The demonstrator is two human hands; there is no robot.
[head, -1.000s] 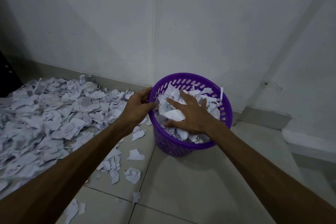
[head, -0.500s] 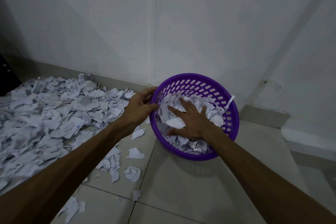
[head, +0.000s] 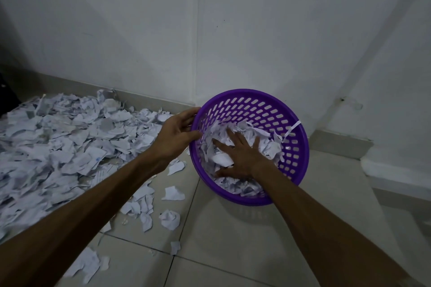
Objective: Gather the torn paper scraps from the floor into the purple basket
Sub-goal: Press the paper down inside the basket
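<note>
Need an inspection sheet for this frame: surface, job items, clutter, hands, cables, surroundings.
Surface: pale tiled floor with dark grout lines.
Job's things: purple basket tilted toward the camera, partly filled with paper scraps; one strip hangs at its right rim. A large scrap pile covers the floor on the left; loose pieces lie between pile and basket.
Clutter: nothing seen beyond the scraps.
Hands: left hand grips the basket's left rim; right hand lies flat, fingers spread, pressing on the scraps inside.
Cables: nothing seen.
Surroundings: white walls meeting in a corner behind the basket, grey skirting, a dark object at the far left edge, not identifiable.
</note>
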